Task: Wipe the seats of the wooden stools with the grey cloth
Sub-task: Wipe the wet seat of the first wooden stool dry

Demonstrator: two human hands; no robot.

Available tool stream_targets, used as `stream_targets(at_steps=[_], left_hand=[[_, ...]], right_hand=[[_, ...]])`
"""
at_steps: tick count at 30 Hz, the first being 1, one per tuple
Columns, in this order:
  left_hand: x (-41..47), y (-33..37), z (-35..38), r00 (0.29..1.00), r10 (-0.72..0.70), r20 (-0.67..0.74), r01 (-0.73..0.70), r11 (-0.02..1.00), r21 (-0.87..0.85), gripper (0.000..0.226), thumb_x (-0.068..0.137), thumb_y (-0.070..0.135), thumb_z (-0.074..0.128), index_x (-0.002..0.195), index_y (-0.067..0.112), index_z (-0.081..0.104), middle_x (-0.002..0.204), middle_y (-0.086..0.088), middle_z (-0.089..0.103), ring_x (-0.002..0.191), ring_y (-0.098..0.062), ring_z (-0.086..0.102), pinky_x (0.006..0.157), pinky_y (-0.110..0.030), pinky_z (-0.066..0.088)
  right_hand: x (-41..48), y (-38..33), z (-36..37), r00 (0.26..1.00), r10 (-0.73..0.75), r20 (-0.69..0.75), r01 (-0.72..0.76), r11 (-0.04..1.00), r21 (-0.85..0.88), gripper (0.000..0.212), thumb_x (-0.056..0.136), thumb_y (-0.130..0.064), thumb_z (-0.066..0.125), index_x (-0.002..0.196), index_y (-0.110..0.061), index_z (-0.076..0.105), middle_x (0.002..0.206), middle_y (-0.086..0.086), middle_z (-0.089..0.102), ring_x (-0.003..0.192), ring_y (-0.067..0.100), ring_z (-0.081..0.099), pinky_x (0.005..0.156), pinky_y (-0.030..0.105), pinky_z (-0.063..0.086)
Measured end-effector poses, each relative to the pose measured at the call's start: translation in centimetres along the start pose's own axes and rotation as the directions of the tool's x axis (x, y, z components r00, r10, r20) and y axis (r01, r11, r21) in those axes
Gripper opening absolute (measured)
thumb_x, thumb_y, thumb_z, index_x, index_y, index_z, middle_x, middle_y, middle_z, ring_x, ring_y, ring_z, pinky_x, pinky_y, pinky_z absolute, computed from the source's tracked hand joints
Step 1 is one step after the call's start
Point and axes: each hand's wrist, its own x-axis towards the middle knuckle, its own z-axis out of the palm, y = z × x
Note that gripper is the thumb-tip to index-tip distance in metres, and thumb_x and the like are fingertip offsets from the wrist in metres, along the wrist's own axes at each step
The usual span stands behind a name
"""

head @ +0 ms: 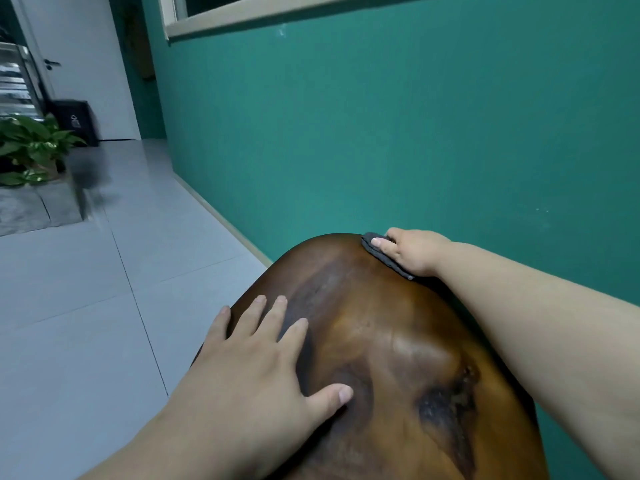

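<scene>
From the head camera, a large dark wooden stool seat (398,358) fills the lower middle of the view, its glossy brown top streaked with darker grain and a blackish knot toward the near right. The seat serves as the landmark here. It stands just beside a teal wall (381,133) that runs along its far and right side.

The left hand (256,362) lies flat on the near left part of the seat, palm down, fingers spread apart and extended, thumb angled out toward the seat's middle. It grips nothing; it only presses on the wood.

The right hand (412,251) reaches to the far right edge of the seat, close to the wall. It is pressed down on a grey cloth (384,256), which is folded into a small pad and lies between the palm and the wood at that far rim. One fingertip shows on top of the cloth; the other fingers curl over it toward the wall, so the hand is closed onto the cloth against the seat.

Left of the seat lies a pale grey tiled floor (104,306). Farther off beyond the seat's left side are a leafy green plant (31,147), a black bin (76,123) and a white door (86,64). Above the seat, high on the wall, runs a pale window frame (242,19).
</scene>
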Motion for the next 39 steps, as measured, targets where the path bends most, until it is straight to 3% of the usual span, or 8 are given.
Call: stream_targets(at_steps=[3, 8, 15, 23, 25, 29, 35, 39], left_hand=[[-0.2, -0.1, -0.1, 1.0, -0.007, -0.006, 0.007, 1.0, -0.005, 0.1, 0.076, 0.092, 0.009, 0.158, 0.037, 0.0, 0.166, 0.008, -0.018, 0.151, -0.015, -0.022, 0.122, -0.048, -0.01], [-0.2, -0.1, 0.0, 1.0, -0.011, -0.001, 0.011, 1.0, -0.01, 0.098, 0.078, 0.091, 0.01, 0.159, 0.035, 0.004, 0.167, 0.005, -0.013, 0.152, -0.018, -0.018, 0.123, -0.049, -0.007], [-0.1, 0.0, -0.1, 1.0, 0.0, -0.003, 0.0, 1.0, 0.003, 0.095, 0.081, 0.089, 0.013, 0.159, 0.033, 0.011, 0.168, 0.001, -0.005, 0.154, -0.022, -0.009, 0.123, -0.051, -0.002], [-0.2, 0.1, -0.1, 1.0, -0.002, -0.011, 0.002, 1.0, 0.006, 0.094, 0.083, 0.087, 0.014, 0.159, 0.033, 0.016, 0.169, 0.0, 0.0, 0.154, -0.024, -0.005, 0.122, -0.053, -0.001], [-0.2, 0.1, -0.2, 1.0, -0.005, -0.009, 0.005, 1.0, 0.007, 0.094, 0.083, 0.087, 0.015, 0.159, 0.033, 0.016, 0.169, 0.0, 0.0, 0.154, -0.024, -0.005, 0.122, -0.054, -0.001], [-0.1, 0.2, -0.4, 1.0, -0.007, 0.006, 0.007, 1.0, 0.018, 0.093, 0.083, 0.087, 0.014, 0.159, 0.033, 0.017, 0.169, 0.0, 0.002, 0.154, -0.025, -0.003, 0.122, -0.054, 0.0], [-0.1, 0.2, -0.4, 1.0, -0.012, 0.012, 0.012, 0.999, 0.04, 0.092, 0.083, 0.087, 0.013, 0.158, 0.034, 0.017, 0.169, 0.0, 0.002, 0.154, -0.026, -0.002, 0.123, -0.054, 0.001], [-0.2, 0.2, -0.4, 1.0, -0.009, 0.013, 0.008, 0.998, 0.059, 0.092, 0.084, 0.086, 0.011, 0.159, 0.033, 0.015, 0.169, -0.001, 0.002, 0.154, -0.026, -0.002, 0.123, -0.055, 0.001]], right_hand=[[-1.6, 0.9, 0.1, 0.997, 0.072, 0.004, -0.072, 0.997, 0.003, 0.059, 0.098, -0.069, 0.021, 0.116, -0.019, 0.047, 0.117, 0.008, 0.063, 0.097, 0.029, 0.055, 0.085, 0.04, 0.045], [-5.1, 2.5, 0.5, 0.977, 0.212, 0.011, -0.212, 0.975, 0.063, 0.065, 0.099, -0.067, 0.029, 0.132, -0.012, 0.042, 0.138, 0.016, 0.051, 0.122, 0.036, 0.053, 0.099, 0.046, 0.044], [-11.2, 3.5, 1.3, 0.917, 0.386, 0.101, -0.398, 0.902, 0.165, 0.065, 0.104, -0.055, 0.03, 0.144, -0.003, 0.03, 0.144, 0.026, 0.042, 0.128, 0.042, 0.048, 0.101, 0.044, 0.04], [-18.1, 0.5, 0.8, 0.882, 0.455, 0.122, -0.471, 0.843, 0.26, 0.048, 0.107, -0.039, 0.036, 0.133, 0.001, 0.045, 0.129, 0.023, 0.056, 0.118, 0.038, 0.056, 0.087, 0.035, 0.042], [-19.9, -0.7, 0.7, 0.879, 0.46, 0.125, -0.476, 0.833, 0.28, 0.039, 0.108, -0.03, 0.037, 0.135, -0.003, 0.044, 0.131, 0.021, 0.054, 0.12, 0.037, 0.055, 0.094, 0.037, 0.046], [-23.2, -2.8, 1.9, 0.848, 0.53, 0.028, -0.515, 0.81, 0.281, 0.048, 0.107, -0.045, 0.027, 0.128, -0.004, 0.04, 0.133, 0.021, 0.051, 0.121, 0.039, 0.054, 0.091, 0.041, 0.043], [-27.1, -5.0, 3.3, 0.846, 0.531, 0.04, -0.515, 0.798, 0.313, 0.064, 0.107, -0.043, 0.028, 0.151, 0.001, 0.011, 0.146, 0.022, 0.037, 0.124, 0.04, 0.052, 0.093, 0.044, 0.043], [-27.3, -5.4, 3.0, 0.843, 0.532, 0.076, -0.527, 0.79, 0.313, 0.069, 0.107, -0.041, 0.03, 0.155, 0.0, 0.0, 0.149, 0.021, 0.033, 0.12, 0.037, 0.054, 0.089, 0.042, 0.044]])
